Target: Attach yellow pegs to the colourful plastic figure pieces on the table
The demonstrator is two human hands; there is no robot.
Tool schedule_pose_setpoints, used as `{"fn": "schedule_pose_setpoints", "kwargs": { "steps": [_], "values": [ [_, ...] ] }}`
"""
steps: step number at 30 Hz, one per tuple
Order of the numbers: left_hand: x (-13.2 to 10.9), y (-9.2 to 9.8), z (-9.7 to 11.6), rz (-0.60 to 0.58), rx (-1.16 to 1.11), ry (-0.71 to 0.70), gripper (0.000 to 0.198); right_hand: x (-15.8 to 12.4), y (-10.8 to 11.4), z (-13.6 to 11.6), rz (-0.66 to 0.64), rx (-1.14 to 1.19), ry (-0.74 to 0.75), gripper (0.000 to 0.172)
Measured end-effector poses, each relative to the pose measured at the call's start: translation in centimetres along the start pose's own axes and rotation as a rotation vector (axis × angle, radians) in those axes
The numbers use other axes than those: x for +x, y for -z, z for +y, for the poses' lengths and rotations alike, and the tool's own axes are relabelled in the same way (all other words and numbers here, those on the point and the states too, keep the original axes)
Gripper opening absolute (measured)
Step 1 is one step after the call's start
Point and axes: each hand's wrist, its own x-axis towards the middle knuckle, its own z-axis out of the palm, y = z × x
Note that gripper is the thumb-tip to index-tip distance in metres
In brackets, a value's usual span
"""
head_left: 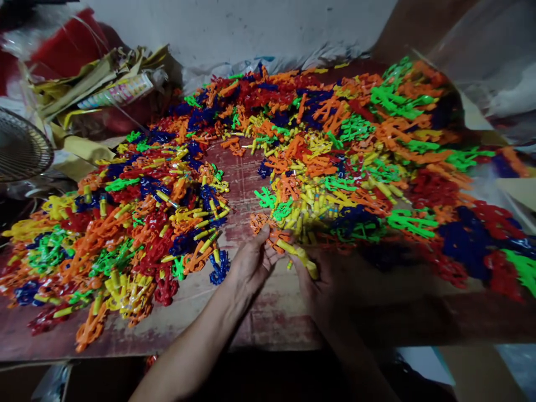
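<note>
Small plastic pieces in orange, yellow, green, red and blue lie heaped over a worn reddish wooden table (247, 178). One heap (125, 223) spreads at the left, a bigger heap (360, 151) at the right and back. My left hand (251, 262) and my right hand (314, 273) meet near the table's front middle. The right hand's fingers are closed round a yellow tube-shaped piece (299, 255). The left hand's fingers pinch an orange piece (277, 239) next to it. The right hand is dark and partly in shadow.
A wire fan guard (20, 148) stands at the far left edge. Crumpled yellow and brown paper with a red bag (92, 84) is piled at the back left. A pale wall runs behind. The table's front edge (167, 346) is just below my forearms.
</note>
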Motion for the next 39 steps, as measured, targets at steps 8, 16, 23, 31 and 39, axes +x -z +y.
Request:
{"fn": "schedule_pose_setpoints", "kwargs": {
  "steps": [8,16,23,31,39],
  "values": [
    [0.1,0.2,-0.6,-0.027,-0.025,0.088,0.017,-1.0,0.6,2.0,-0.054,-0.068,0.225,0.026],
    [0.8,1.0,-2.5,-0.073,0.065,-0.204,0.011,-1.6,0.7,2.4,-0.068,-0.181,0.413,0.043],
    [0.6,0.7,-1.9,-0.067,0.029,0.079,0.017,-2.2,0.6,2.5,-0.068,-0.226,0.442,0.048],
    [0.3,0.5,-2.8,-0.083,0.047,-0.131,0.022,-2.4,0.9,3.3,-0.121,-0.167,0.46,0.048],
    [1.0,0.9,-2.0,-0.056,0.052,0.045,0.015,-1.2,0.6,3.2,-0.086,-0.131,0.549,0.048]
  ]
}}
